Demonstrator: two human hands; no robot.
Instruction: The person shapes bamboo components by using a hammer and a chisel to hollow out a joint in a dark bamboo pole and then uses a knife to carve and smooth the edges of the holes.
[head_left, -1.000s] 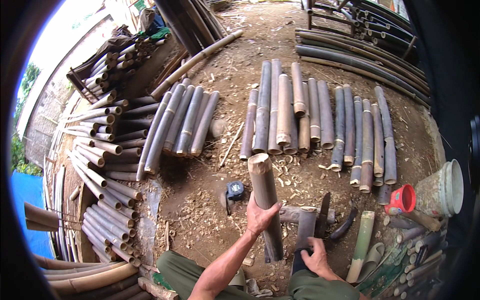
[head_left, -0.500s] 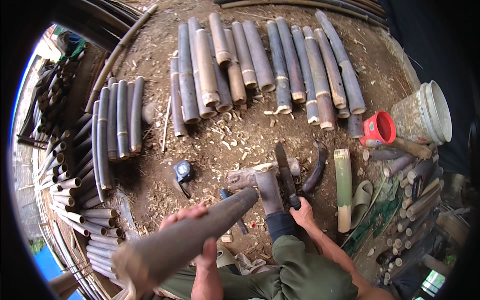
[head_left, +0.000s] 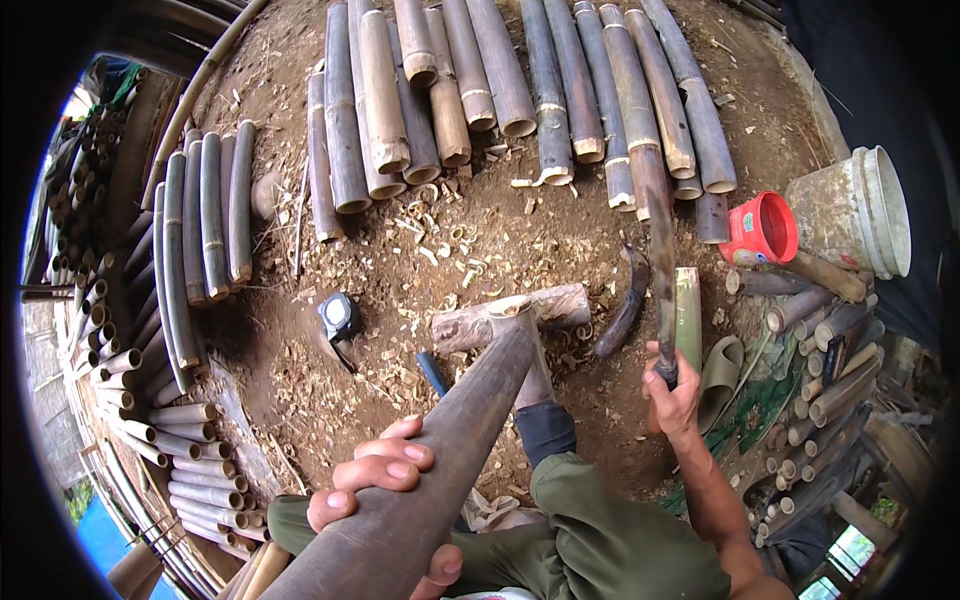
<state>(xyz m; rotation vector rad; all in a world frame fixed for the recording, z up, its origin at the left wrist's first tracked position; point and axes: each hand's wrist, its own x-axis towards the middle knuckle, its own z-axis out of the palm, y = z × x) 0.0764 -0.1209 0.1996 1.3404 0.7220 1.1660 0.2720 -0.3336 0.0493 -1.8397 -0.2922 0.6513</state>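
Observation:
My left hand (head_left: 380, 475) is closed around a thick grey-brown bamboo tube (head_left: 430, 460), which slants from the lower edge up toward the middle. Its far end overlaps a short upright tube-like piece (head_left: 538, 378) beside a dark trouser cuff; whether they touch, I cannot tell. Behind lies a short log (head_left: 460, 328) on the ground. To the right, my right hand (head_left: 675, 395) grips the handle of a machete (head_left: 662, 250), its blade raised and pointing away, smeared by motion. A dark curved piece (head_left: 625, 305), perhaps a sheath, lies left of the blade.
Rows of cut bamboo tubes (head_left: 500, 75) lie at the back, more (head_left: 210, 215) at left. A tape measure (head_left: 338, 315) and blue-handled tool (head_left: 432, 373) lie nearby among shavings. At right are a green bamboo piece (head_left: 688, 315), a red container (head_left: 765, 228) and buckets (head_left: 835, 215).
My left hand has swung the bamboo tube forward to the middle, over the short upright piece. My right hand has lifted the machete and moved it up and to the right. The view has shifted slightly.

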